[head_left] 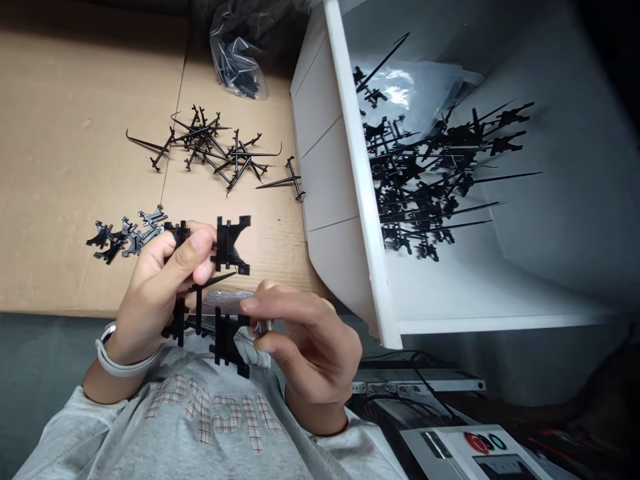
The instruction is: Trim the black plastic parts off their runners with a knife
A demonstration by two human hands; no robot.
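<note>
Black brackets (231,247) stand before the person's chest in the head view, the upper ones clamped by thumb and fingers of the left hand (155,287). Thumb and forefinger of the right hand (315,343) pinch a small shiny piece (263,327) beside the lower bracket (229,337). Thin rods (200,137) lie on cardboard (60,133) near a white bin (369,200).

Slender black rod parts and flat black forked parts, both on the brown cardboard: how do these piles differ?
The rod parts are thin with pointed ends; the forked parts are broad and flat. The rod parts spread wider; the forked parts cluster beside the left hand. Both are black and lie on cardboard.
</note>
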